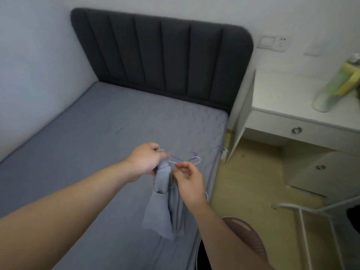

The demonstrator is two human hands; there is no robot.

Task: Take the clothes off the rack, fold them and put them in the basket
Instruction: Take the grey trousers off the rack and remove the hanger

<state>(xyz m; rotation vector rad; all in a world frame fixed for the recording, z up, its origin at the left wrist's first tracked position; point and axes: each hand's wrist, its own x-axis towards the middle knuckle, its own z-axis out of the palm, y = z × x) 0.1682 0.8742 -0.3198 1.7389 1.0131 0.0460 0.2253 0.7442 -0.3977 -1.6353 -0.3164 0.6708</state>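
Observation:
A grey garment (165, 207) hangs bunched over the near right part of the bed. My left hand (146, 160) grips its top, fist closed. My right hand (188, 182) pinches a thin white wire hanger (195, 159) just right of the garment's top; the hanger's hook points right. A purple hanger (176, 158) lies crossed with it, half hidden by my hands. A brown basket (245, 234) with a slot handle shows at the bottom right, behind my right forearm. The white rack (303, 230) stands on the right.
The grey mattress (93, 137) fills the left and centre, with a dark padded headboard (165, 59) behind. A white desk (292, 106) with drawers stands to the right, carrying a green and yellow bottle (337, 86). Wooden floor (249, 182) lies between bed and desk.

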